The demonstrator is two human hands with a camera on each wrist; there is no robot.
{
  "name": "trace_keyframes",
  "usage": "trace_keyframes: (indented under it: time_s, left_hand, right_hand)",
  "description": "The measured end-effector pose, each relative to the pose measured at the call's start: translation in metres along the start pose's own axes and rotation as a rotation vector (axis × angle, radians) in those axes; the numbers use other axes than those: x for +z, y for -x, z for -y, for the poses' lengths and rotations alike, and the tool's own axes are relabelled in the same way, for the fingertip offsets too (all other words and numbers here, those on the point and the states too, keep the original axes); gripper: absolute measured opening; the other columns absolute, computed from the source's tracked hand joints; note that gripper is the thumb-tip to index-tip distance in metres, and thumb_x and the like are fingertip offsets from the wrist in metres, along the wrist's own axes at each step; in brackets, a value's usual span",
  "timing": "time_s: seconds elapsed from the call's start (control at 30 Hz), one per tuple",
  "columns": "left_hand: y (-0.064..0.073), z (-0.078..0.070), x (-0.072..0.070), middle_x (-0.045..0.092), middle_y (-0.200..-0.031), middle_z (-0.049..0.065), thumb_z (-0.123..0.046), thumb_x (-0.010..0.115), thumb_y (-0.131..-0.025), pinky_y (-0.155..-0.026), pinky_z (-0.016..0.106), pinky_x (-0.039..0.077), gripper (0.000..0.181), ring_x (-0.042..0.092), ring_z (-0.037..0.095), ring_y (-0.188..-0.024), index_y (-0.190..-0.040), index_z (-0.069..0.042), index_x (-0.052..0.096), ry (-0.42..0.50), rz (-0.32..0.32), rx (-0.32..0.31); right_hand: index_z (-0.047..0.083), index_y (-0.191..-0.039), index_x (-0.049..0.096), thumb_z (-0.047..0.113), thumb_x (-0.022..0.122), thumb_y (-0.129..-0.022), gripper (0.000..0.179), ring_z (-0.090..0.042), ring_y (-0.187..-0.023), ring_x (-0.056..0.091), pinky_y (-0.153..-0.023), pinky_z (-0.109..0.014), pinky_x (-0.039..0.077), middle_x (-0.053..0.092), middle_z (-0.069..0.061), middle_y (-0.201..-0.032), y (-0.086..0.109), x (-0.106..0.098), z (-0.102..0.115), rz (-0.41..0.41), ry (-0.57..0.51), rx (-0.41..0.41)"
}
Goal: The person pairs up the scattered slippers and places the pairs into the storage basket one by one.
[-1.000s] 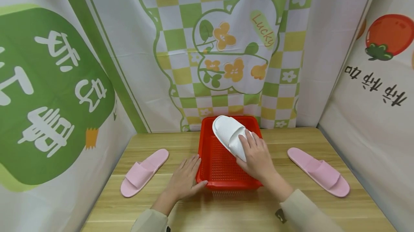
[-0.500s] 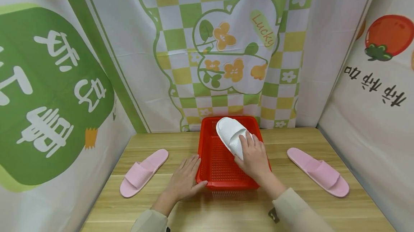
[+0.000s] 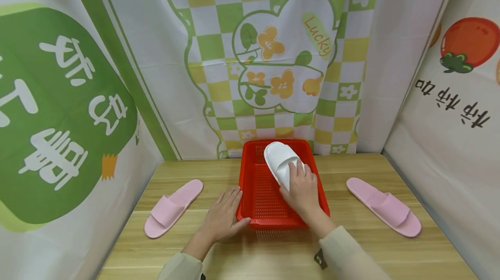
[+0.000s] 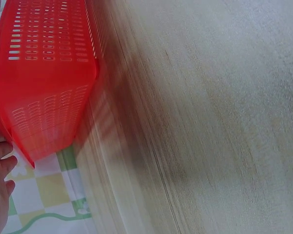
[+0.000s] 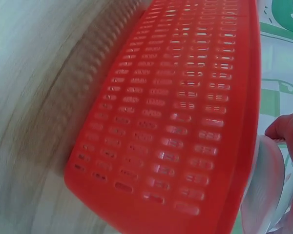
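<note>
A white slipper (image 3: pixel 280 158) with a ribbed strap is gripped by my right hand (image 3: pixel 304 191), thumb on its near side and fingers over the strap. It overlaps the right half of a red perforated basket (image 3: pixel 250 171) in the head view, toe pointing to the back. The right wrist view shows the slipper (image 5: pixel 263 190) at the basket's rim, with the hand (image 5: pixel 288 139) partly cut off. My left hand (image 3: pixel 222 215) lies with extended fingers along the basket's left front corner, fingertips at the rim. In the left wrist view its fingers (image 4: pixel 5 165) are beside the basket wall (image 4: pixel 44 97).
A pink slipper (image 3: pixel 173 209) lies on the wooden table (image 3: pixel 281 258) left of the basket. Another pink slipper (image 3: pixel 384 207) lies to the right. A patterned cloth (image 3: pixel 281 63) hangs right behind the basket, and printed cloth walls flank the table.
My right hand has shifted slightly left with the white slipper, whose toe has moved right and swung to point more straight back. The left hand and the basket stay put.
</note>
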State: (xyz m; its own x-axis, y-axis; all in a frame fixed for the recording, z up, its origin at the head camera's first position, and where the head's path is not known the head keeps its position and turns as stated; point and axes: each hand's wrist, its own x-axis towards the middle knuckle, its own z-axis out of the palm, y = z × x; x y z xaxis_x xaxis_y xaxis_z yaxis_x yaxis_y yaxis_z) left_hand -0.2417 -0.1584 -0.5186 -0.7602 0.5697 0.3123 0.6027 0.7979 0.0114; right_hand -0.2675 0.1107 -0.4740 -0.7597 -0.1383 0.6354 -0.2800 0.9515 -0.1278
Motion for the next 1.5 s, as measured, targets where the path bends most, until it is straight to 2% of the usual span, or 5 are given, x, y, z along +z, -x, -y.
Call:
trace_keyframes:
  time_s: [0.43,0.73,1.07,1.27,1.5]
  left_hand:
    - [0.000,-0.001,-0.001,0.036,-0.151,0.019,-0.056,0.050,-0.093,-0.112,0.050,0.025,0.081,0.031,0.031,-0.140,-0.144,0.005,0.041,0.021,-0.006,-0.002]
    - [0.000,0.000,0.000,0.037,-0.151,0.019,-0.056,0.051,-0.092,-0.112,0.050,0.024,0.080,0.032,0.033,-0.139,-0.143,0.005,0.041,0.027,-0.018,0.001]
    - [0.000,-0.001,-0.001,0.037,-0.150,0.019,-0.056,0.050,-0.093,-0.112,0.051,0.023,0.080,0.033,0.034,-0.139,-0.143,0.006,0.041,0.030,-0.013,0.001]
    - [-0.001,-0.002,-0.002,0.036,-0.151,0.019,-0.053,0.054,-0.092,-0.113,0.051,0.022,0.080,0.030,0.032,-0.140,-0.144,0.006,0.040,0.055,0.000,-0.015]
    - [0.000,-0.001,0.000,0.037,-0.150,0.019,-0.055,0.052,-0.092,-0.111,0.053,0.025,0.080,0.032,0.033,-0.139,-0.143,0.005,0.041,0.029,-0.011,-0.008]
  right_hand:
    - [-0.004,-0.119,0.054,0.030,0.076,-0.072,0.062,-0.045,-0.102,0.054,-0.072,-0.056,0.048,0.056,-0.026,-0.121,-0.002,0.015,0.007,0.067,0.020,0.134]
    - [-0.004,-0.113,0.054,0.030,0.076,-0.072,0.058,-0.043,-0.092,0.055,-0.066,-0.055,0.049,0.056,-0.026,-0.113,-0.003,0.026,0.008,0.110,0.054,0.179]
    - [-0.005,-0.112,0.054,0.031,0.076,-0.072,0.057,-0.044,-0.089,0.055,-0.064,-0.057,0.048,0.055,-0.028,-0.111,0.001,0.038,0.010,0.186,0.051,0.248]
    - [-0.005,-0.114,0.053,0.033,0.075,-0.074,0.059,-0.046,-0.094,0.055,-0.069,-0.059,0.048,0.054,-0.029,-0.114,0.001,0.043,0.010,0.237,0.081,0.283]
    - [-0.006,-0.116,0.052,0.035,0.074,-0.075,0.062,-0.049,-0.096,0.055,-0.070,-0.062,0.048,0.054,-0.030,-0.115,-0.002,0.049,0.010,0.279,0.086,0.291]
